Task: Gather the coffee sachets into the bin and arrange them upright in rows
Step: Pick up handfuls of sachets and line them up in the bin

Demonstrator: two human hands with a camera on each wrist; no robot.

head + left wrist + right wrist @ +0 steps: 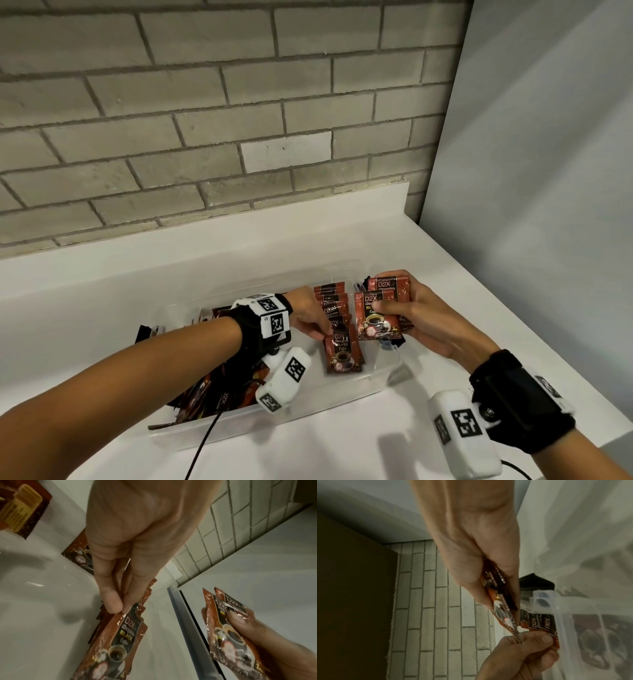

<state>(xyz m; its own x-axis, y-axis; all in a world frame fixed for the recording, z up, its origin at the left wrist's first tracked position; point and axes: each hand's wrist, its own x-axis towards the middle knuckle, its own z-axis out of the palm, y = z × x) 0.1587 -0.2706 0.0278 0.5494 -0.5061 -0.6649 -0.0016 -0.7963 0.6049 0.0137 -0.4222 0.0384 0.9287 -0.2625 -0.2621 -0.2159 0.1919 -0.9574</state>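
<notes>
Clearly, your widest surface was the white counter (394, 260), set against a brick wall (205, 102), and the clear plastic bin (376, 380) sat on it toward the right end, near the front edge. Inside the bin, a row of coffee sachets (330, 301) stood upright, running from the far wall toward you, while a loose heap of sachets (212, 390) lay jumbled at the bin's left end, under your left forearm.

Your right hand (421, 322) hovered over the bin's right end, thumb and fingers curled round a small fan of sachets (376, 315); how many it held, I cannot tell. Your left hand (308, 318) pinched the top edge of the front sachet (342, 353) of the row between thumb and fingertips (113, 605), steadying it at the near end.

I judged the main risk to be the row itself: the sachets were thin and glossy, with nothing bracing them toward you, so letting go of the front one before the next was seated could have sent the row sliding flat. The fan in your right hand could also have slipped apart, because the foil faces were slick against each other.

Your left forearm and its wrist camera (284, 377) hung over the loose heap, blocking easy reach to it. A black cable (205, 442) trailed across the bin's near rim and might have snagged.
</notes>
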